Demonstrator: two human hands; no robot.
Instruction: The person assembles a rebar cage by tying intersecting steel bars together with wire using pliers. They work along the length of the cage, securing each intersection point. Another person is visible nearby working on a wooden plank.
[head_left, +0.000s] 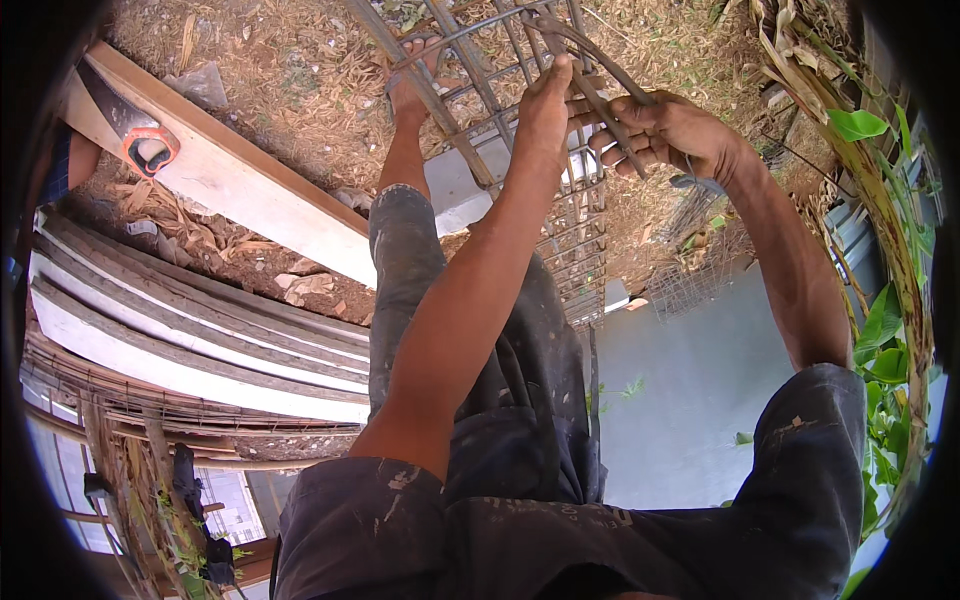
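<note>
One shirt point(620, 550), two hands point(682, 130) point(545, 112), one two-handled tool point(608, 66)

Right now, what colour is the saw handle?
The saw handle is orange, seen best in the head view.

Left of the steel cage point(470, 71) we have a long board point(270, 205), with a handsaw point(150, 152) on its end away from the cage. Stacked boards point(190, 342) also lie left of the cage, nearer us. Our left hand point(545, 110) is over the cage; our right hand point(675, 130) is at its right side. Farther right of it come wire mesh point(690, 285), then leafy plants point(885, 340).
</note>
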